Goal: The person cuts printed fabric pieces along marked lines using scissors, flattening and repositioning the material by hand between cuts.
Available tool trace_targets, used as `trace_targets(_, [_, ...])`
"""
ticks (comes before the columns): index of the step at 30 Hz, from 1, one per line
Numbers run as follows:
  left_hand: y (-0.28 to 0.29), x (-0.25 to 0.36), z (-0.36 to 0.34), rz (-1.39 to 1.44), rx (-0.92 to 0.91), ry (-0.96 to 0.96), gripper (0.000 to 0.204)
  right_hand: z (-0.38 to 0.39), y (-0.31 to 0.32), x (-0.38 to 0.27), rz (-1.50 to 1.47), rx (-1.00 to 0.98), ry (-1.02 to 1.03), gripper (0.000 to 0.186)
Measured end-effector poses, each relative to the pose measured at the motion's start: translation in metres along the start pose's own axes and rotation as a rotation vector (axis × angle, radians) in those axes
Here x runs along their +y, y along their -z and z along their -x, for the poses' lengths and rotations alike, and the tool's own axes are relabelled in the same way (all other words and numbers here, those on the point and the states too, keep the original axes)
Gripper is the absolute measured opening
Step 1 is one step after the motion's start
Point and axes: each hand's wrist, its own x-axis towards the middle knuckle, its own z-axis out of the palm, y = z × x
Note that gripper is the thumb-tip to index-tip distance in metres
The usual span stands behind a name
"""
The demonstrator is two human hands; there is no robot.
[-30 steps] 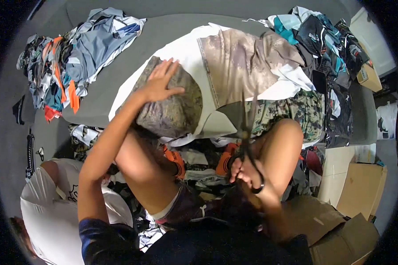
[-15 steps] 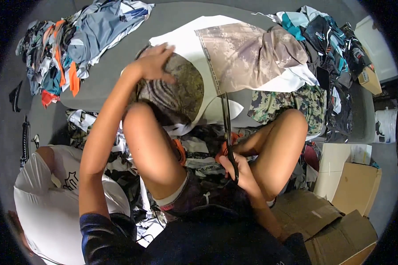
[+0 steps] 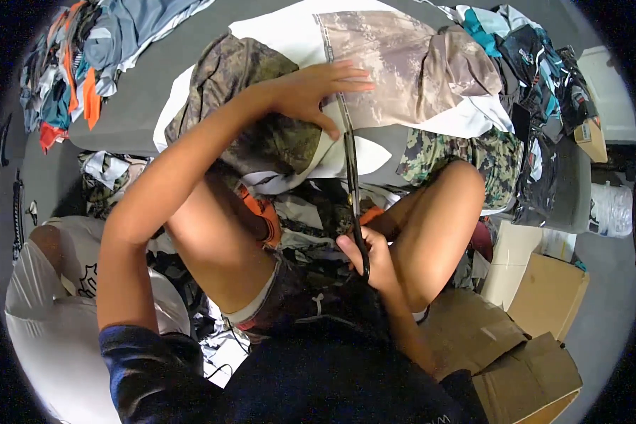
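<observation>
My right hand (image 3: 367, 258) grips long black scissors (image 3: 352, 180), whose blades point away from me, reaching up the dark seam between two camouflage fabrics. My left hand (image 3: 316, 95) has its fingers spread over that seam beside the blade tips. Under and left of it lies bunched olive-brown camouflage fabric (image 3: 233, 63); to the right a pale tan-pink camouflage piece (image 3: 381, 56) is spread on white fabric (image 3: 261, 28). A green pixel-camouflage piece (image 3: 495, 169) lies beyond my right knee.
Fabric piles lie on the grey surface (image 3: 120, 113) at left (image 3: 85, 63) and right (image 3: 516, 56). Scraps (image 3: 297, 212) lie between my legs. Cardboard (image 3: 516, 367) and a plastic-wrapped bundle (image 3: 608, 208) are on my right. A co-worker in white (image 3: 49, 339) sits close on my left.
My left hand has moved rightward from the olive fabric to the seam. My right hand has raised the scissors forward, their tips now among the fabrics. The whole view has shifted a little.
</observation>
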Motion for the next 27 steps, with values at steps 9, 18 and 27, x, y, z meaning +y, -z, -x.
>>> trace_targets(9, [-0.004, 0.0, 0.011, 0.123, 0.027, -0.071, 0.071, 0.003, -0.006, -0.01, 0.091, 0.073, -0.071, 0.03])
trace_targets(18, [-0.003, -0.004, 0.013, -0.02, -0.048, -0.085, 0.075, -0.001, -0.013, -0.009, 0.129, 0.115, -0.066, 0.029])
trace_targets(27, [-0.012, -0.002, 0.018, -0.162, -0.008, -0.037, 0.071, 0.005, -0.016, 0.002, 0.177, 0.12, -0.068, 0.022])
